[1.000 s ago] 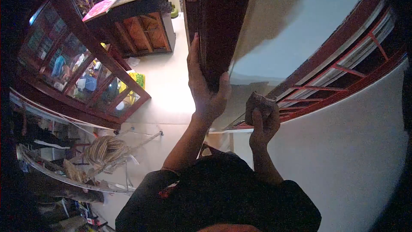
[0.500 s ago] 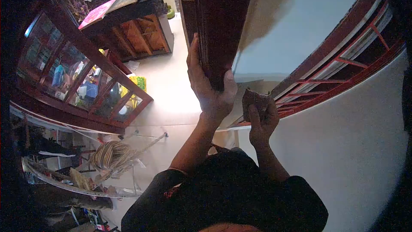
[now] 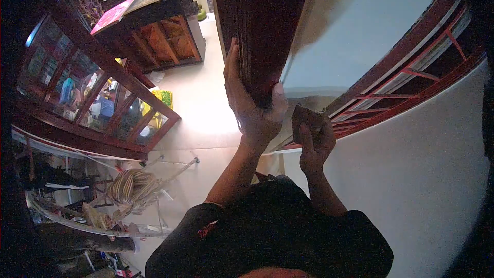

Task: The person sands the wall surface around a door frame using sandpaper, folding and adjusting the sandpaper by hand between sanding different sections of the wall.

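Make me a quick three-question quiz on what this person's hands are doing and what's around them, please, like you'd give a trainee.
1. Multiple choice: what holds the brown piece?
A: the left one alone
B: the right hand alone
C: both together

2. True or false: the left hand is in the air, touching nothing.

3. Fill in the blank: the bundle towards the lower left of the picture has a pattern of ____.

Key:
1. B
2. False; it is against the dark wood.
3. Stripes
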`<state>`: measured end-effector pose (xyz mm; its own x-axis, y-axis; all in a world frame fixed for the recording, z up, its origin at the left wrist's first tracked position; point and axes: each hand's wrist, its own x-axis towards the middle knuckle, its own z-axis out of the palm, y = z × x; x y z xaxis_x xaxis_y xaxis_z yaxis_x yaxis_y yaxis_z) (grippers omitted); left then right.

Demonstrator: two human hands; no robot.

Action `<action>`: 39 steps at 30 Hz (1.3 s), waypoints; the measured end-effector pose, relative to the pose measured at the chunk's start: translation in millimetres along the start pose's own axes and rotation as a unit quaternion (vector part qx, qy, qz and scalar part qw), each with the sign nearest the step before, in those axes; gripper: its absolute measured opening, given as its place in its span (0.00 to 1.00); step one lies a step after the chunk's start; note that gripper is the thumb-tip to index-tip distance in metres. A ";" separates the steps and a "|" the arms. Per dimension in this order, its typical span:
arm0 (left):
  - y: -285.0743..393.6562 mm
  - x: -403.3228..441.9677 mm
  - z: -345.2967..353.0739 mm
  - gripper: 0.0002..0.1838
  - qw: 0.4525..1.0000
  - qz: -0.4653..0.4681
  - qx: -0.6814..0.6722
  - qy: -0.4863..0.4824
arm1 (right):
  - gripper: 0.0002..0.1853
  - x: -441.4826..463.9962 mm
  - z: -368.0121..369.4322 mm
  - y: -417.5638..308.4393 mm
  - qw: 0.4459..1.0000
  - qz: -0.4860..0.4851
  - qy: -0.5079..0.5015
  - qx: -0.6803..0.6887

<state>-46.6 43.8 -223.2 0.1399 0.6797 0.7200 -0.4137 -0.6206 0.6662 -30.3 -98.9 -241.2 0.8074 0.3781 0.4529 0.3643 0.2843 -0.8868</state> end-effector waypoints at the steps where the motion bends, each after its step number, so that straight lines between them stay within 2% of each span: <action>1: 0.4 -0.1 -0.7 0.43 1.000 0.000 0.000 0.000 | 0.11 -0.2 0.5 0.2 1.000 0.000 0.012 0.026; 4: 2.9 -1.5 -3.4 0.43 0.999 0.005 0.042 -0.008 | 0.10 -4.8 -8.7 6.7 0.999 -0.011 0.012 -0.035; 7: 4.9 -2.0 -3.6 0.42 0.999 -0.015 0.041 -0.011 | 0.10 -6.9 -8.4 10.9 0.999 -0.005 0.023 0.028; 10: 9.6 3.6 -2.1 0.42 0.999 -0.002 0.036 0.003 | 0.10 -4.0 -5.5 6.8 0.998 -0.050 0.039 0.000; 13: 11.7 3.6 -5.9 0.42 0.995 -0.001 0.098 -0.008 | 0.10 -6.5 -11.1 0.0 1.000 -0.002 0.027 0.003; 15: 9.9 0.3 -8.8 0.43 0.992 -0.001 0.124 -0.024 | 0.10 -7.5 -12.6 -0.1 1.000 -0.005 0.024 -0.003; 17: 6.1 -2.0 -5.6 0.43 0.995 -0.017 0.096 -0.016 | 0.10 -7.7 -12.0 2.1 1.000 -0.009 0.024 -0.007; 19: 6.6 -0.6 -5.3 0.42 0.997 -0.034 0.067 -0.010 | 0.10 -9.4 -10.7 4.5 0.996 0.031 0.029 0.080; 20: 9.1 2.8 -5.6 0.42 0.996 -0.018 0.087 -0.016 | 0.10 -9.2 -11.9 1.2 0.996 0.031 0.029 0.080; 22: 11.2 4.7 -6.3 0.42 0.994 -0.002 0.106 -0.022 | 0.12 -8.2 -13.0 -8.4 1.000 -0.010 0.007 -0.026; 24: 12.7 3.1 -7.1 0.43 0.995 -0.041 0.088 -0.024 | 0.12 -8.8 -13.9 -6.3 1.000 -0.016 0.008 -0.015; 26: 7.7 -1.3 -8.9 0.43 0.996 -0.044 0.071 -0.019 | 0.12 -11.5 -17.1 0.7 1.000 -0.024 0.009 -0.002; 28: 6.1 2.7 -9.3 0.44 0.998 -0.043 0.052 -0.016 | 0.12 -14.9 -23.6 10.0 1.000 0.027 0.002 0.008; 32: 15.9 18.2 -7.0 0.45 0.996 -0.058 0.067 -0.030 | 0.11 -9.5 -21.8 -7.3 1.000 0.015 -0.004 -0.020; 34: 21.9 25.6 -8.4 0.46 0.994 -0.078 0.065 -0.034 | 0.11 -6.9 -22.5 -9.4 0.996 -0.051 0.000 -0.074; 35: 24.7 30.8 -11.0 0.48 0.991 -0.117 0.019 -0.066 | 0.11 -4.5 -24.5 -5.0 0.996 -0.054 0.001 -0.075; 36: 25.5 34.2 -14.2 0.49 0.983 -0.155 -0.028 -0.098 | 0.12 -1.7 -27.9 3.9 0.986 -0.088 0.017 -0.141; 37: 22.0 37.4 -18.0 0.49 0.982 -0.155 -0.030 -0.100 | 0.12 1.5 -31.4 8.7 0.971 -0.121 0.033 -0.205; 38: 15.5 42.0 -22.1 0.52 0.978 -0.162 -0.039 -0.125 | 0.12 8.0 -32.6 4.1 0.970 -0.121 0.035 -0.207; 39: 10.4 44.2 -24.0 0.56 0.973 -0.168 -0.048 -0.151 | 0.14 18.9 -31.8 -5.2 0.938 -0.220 0.041 -0.266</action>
<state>-66.3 76.8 -189.2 0.5334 0.6829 0.4991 -0.3787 -0.3348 0.8628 -2.2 -121.3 -231.0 0.5491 0.2512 0.7971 0.8332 -0.0901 -0.5456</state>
